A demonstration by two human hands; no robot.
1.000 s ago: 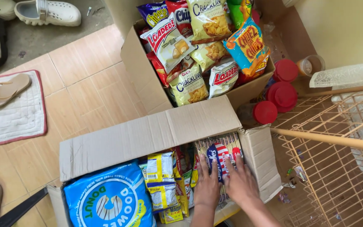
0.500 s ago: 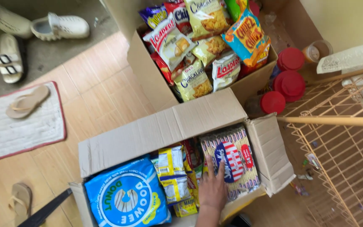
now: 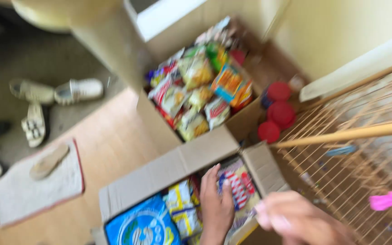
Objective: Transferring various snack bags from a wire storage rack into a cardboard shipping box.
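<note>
- Tan wooden floor (image 3: 114, 136) carries everything, with a grey mat edged in red (image 3: 32, 193) lying at the left and a beige sandal (image 3: 48, 161) on it.
- Brown cardboard box (image 3: 178, 165), the nearer one, stands open at the bottom of the view; its long flap leans toward the far box.
- Farther off, a second open cardboard box (image 3: 153, 127) is packed with bright snack bags (image 3: 196, 97) — orange, red, yellow and green.
- Right of both boxes stands a pale wire rack with a wooden bar (image 3: 364, 131) across it.
- Inside the near box sits a large blue round-printed bag (image 3: 141, 224), then small yellow packets (image 3: 182, 206), then a red, white and blue striped packet (image 3: 239, 188) against the right wall.
- Three red round lids (image 3: 277, 109) sit between the far box and the rack.
- Left hand (image 3: 216, 204) lies flat — fingers spread, gripping nothing — on the striped packet.
- Right hand (image 3: 296, 218) is blurred above the near box's right corner; its grip cannot be told.
</note>
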